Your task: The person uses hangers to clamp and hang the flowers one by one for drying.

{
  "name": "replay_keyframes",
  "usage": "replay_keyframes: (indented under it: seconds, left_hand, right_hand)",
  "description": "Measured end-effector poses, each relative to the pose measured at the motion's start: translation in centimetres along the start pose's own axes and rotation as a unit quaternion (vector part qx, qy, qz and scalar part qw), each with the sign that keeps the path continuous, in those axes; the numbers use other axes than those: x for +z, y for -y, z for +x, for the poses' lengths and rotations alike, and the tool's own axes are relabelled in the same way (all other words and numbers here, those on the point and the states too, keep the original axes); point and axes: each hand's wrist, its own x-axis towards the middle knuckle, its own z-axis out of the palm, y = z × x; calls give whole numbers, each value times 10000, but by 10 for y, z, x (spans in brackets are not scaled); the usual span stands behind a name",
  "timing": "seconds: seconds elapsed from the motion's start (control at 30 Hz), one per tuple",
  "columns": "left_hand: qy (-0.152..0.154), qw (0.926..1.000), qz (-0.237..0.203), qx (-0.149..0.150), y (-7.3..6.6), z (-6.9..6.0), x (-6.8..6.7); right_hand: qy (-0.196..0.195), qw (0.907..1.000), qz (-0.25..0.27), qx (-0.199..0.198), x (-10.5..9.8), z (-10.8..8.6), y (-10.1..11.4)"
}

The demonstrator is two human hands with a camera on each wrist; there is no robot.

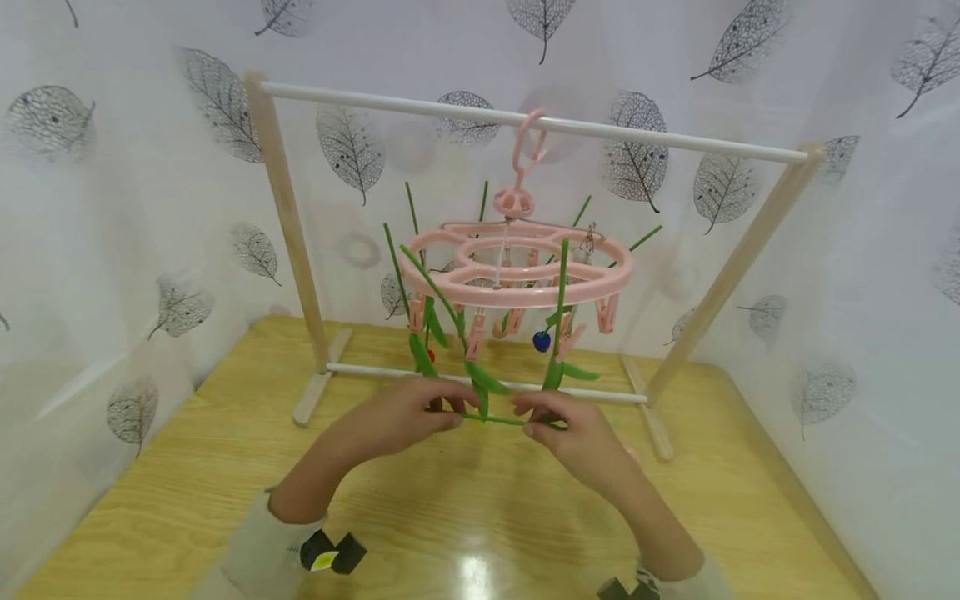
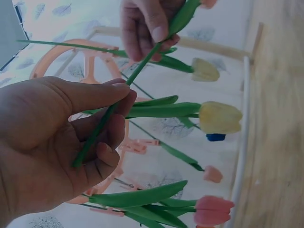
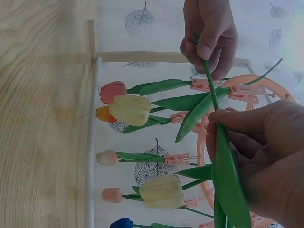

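A tulip with a green stem (image 1: 510,422) lies crosswise between my two hands, in front of the hanging rack. My left hand (image 1: 401,419) pinches the bare end of the stem between thumb and fingers. Farther along, my right hand (image 1: 581,437) grips the stem beside its long green leaf (image 3: 229,178). Only a bit of the pink bloom (image 2: 207,4) shows, at the top of the left wrist view. Just behind the hands is a round pink clip hanger (image 1: 517,293). Other tulips hang bloom-down from its clips, among them a yellow tulip (image 2: 221,117) and a pink tulip (image 2: 213,210).
The hanger hooks over a white rod (image 1: 420,106) of a stand with wooden posts (image 1: 288,217). A lower white rod (image 1: 607,395) runs behind the hands. A blue bloom (image 1: 542,341) hangs among the stems. Leaf-patterned curtain surrounds the wooden table (image 1: 187,492).
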Motion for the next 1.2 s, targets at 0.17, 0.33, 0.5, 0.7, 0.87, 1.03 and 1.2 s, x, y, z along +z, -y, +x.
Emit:
replay_keyframes:
  seconds: [0.17, 0.33, 0.5, 0.7, 0.87, 1.03, 1.2]
  left_hand:
    - [-271, 9996, 56, 46, -3, -5, -10]
    - [-635, 9979, -122, 69, -6, -8, -16]
    - [-946, 9940, -546, 96, -7, -10, -18]
    - [-1252, 9852, -1164, 92, -11, -9, -16]
    - [-1585, 9760, -1473, 240, -14, -1, -7]
    - [-1798, 9666, -1779, 409, -16, 3, 1]
    - [-1969, 9574, -2074, 408, -15, 0, 4]
  right_hand:
    - [78, 10000, 19, 0, -1, 0, -1]
    - [174, 9997, 36, -182, 1, 0, -2]
    - [239, 9991, 348, -86, 7, 0, -1]
    - [528, 9958, 746, -27, 17, 0, -1]
    - [704, 9918, 1043, -203, 25, -1, -2]
    - [726, 9905, 1108, -377, 28, -3, -1]
    - [650, 9900, 1176, -424, 23, -6, 2]
